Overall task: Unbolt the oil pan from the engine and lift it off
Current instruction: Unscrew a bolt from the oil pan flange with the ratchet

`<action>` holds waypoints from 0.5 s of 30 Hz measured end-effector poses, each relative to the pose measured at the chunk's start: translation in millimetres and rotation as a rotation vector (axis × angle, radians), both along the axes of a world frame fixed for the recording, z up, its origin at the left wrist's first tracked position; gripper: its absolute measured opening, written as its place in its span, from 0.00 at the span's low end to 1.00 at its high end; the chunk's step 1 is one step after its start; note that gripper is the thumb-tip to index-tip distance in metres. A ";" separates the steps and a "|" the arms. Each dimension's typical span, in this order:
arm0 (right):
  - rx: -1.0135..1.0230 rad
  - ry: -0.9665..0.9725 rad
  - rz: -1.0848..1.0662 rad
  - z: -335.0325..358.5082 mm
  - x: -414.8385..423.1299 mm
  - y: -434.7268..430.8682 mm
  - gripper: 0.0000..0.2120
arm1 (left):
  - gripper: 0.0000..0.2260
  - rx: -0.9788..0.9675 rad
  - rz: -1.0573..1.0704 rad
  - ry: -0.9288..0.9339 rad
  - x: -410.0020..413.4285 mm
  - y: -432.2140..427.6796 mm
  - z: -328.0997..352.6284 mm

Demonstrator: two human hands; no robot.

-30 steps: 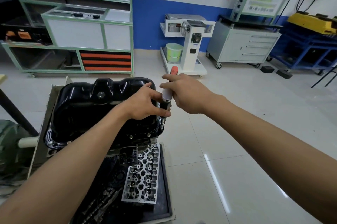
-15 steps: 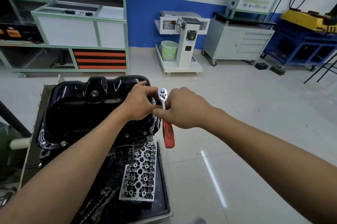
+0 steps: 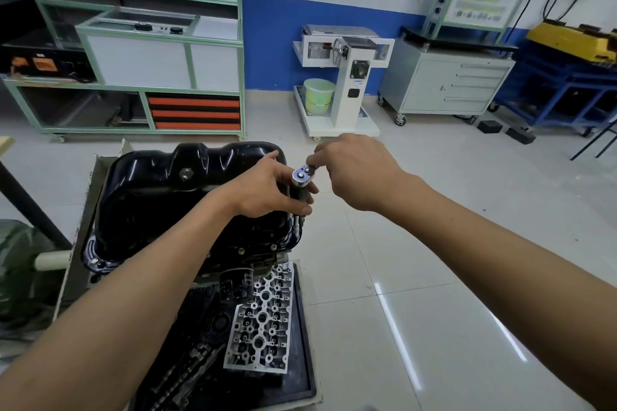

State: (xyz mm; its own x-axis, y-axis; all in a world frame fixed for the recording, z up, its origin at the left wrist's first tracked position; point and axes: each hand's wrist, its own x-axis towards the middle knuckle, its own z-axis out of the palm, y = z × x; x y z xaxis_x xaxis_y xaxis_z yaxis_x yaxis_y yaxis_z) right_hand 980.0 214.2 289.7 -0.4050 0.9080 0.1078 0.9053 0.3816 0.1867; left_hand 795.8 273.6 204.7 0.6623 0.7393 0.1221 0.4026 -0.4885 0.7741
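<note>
Ratchet standing on the right flange of the oil pan [image 3: 187, 196]

The pan lies to my left, still seated on the engine [image 3: 233, 263]. My left grip [image 3: 267, 190] curls round the upright extension [image 3: 296, 226], the ratchet head [image 3: 302, 174] tops it, and my nearer right grip [image 3: 354, 173] clasps the handle, which runs rightward off the pan.

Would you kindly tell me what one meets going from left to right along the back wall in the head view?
Orange drawers → pale green bucket → grey drawer cabinet → yellow machine.
</note>
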 end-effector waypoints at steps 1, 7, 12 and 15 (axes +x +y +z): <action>-0.029 0.026 0.043 -2.3 1.5 2.7 0.24 | 0.07 -0.001 -0.003 0.004 -0.3 -0.6 1.5; -0.116 0.232 0.141 -6.6 3.2 2.4 0.20 | 0.10 -0.008 -0.048 -0.002 -1.8 -4.7 9.0; -0.007 0.022 -0.113 6.4 -1.5 -6.3 0.10 | 0.08 0.012 0.181 -0.118 11.8 -10.5 -2.9; -0.093 0.115 -0.171 4.4 -5.5 -11.8 0.22 | 0.05 0.092 0.216 -0.133 19.1 -11.6 -7.5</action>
State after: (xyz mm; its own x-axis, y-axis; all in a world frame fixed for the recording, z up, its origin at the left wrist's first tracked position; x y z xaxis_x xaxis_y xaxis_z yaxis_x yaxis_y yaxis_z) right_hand 974.5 202.4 294.1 -0.2338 0.9706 0.0565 0.9716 0.2312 0.0499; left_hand 814.9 262.0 197.2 0.4639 0.8435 0.2708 0.4033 -0.4732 0.7832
